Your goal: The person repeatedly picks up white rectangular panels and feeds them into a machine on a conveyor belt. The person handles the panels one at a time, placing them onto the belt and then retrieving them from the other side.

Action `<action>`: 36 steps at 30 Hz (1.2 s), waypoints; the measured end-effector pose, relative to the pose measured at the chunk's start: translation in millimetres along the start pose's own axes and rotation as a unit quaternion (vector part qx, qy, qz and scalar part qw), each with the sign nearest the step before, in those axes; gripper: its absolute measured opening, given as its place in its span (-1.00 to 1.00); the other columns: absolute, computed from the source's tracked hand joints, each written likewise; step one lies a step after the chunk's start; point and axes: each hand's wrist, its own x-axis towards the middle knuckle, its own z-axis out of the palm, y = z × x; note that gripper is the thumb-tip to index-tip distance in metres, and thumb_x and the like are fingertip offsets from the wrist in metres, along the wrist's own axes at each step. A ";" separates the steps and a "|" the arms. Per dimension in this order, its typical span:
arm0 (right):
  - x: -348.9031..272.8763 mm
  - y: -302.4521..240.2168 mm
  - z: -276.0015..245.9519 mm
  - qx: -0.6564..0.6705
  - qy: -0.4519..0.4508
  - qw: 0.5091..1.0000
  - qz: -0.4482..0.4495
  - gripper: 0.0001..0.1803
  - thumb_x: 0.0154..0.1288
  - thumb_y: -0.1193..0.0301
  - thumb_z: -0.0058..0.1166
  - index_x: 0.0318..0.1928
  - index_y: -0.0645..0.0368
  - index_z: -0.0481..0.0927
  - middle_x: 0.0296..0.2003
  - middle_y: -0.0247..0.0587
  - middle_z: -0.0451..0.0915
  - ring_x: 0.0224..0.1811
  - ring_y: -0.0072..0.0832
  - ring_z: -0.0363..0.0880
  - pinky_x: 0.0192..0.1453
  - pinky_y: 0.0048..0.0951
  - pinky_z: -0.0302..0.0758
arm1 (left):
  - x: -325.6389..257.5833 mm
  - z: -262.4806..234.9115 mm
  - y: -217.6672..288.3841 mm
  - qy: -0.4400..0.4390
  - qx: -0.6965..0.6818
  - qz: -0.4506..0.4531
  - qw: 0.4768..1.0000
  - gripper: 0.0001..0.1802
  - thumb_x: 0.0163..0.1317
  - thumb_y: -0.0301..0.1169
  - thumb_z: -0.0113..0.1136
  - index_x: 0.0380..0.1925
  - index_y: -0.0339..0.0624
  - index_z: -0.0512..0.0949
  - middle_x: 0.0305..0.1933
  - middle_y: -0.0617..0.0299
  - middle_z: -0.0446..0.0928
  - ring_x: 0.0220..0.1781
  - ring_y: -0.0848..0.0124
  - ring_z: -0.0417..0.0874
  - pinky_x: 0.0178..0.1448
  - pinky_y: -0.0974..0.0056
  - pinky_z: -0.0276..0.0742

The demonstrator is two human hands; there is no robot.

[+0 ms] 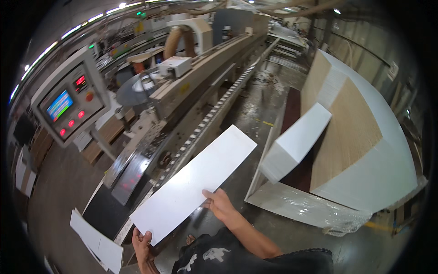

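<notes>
Here, a long white panel held flat above the near end of the machine bed — long axis running from the lower left up toward the upper right, far short edge pointing along the roller track. Overhangs the bed's right edge by most of its width. Near left corner pinched in the left hand, fingers curled closed around the panel's edge. Right long edge gripped by the right hand, thumb on top, fingers wrapped under and mostly hidden.

Just beyond — the roller track, slanting away in the same direction as the panel. Left of the bed, a tilted control box with a bright screen and red buttons. Lower left, near the bed's near corner, more white offcuts on the floor. Right, well apart from the panel, a small white stack leaning against tall stacks of white boards, with clear plastic wrap at their base.
</notes>
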 end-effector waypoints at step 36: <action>259.5 247.9 178.3 -0.717 -0.001 0.687 -0.115 0.60 -0.08 -0.14 0.68 0.57 0.71 -0.09 0.64 0.63 -0.40 0.74 0.39 -0.34 0.79 0.09 -0.12 | 149.7 -272.4 -34.0 0.140 0.123 0.054 0.981 0.13 0.20 -0.78 0.36 0.70 -0.27 -0.05 0.64 -0.16 0.28 0.42 0.05 0.60 0.39 0.13 0.65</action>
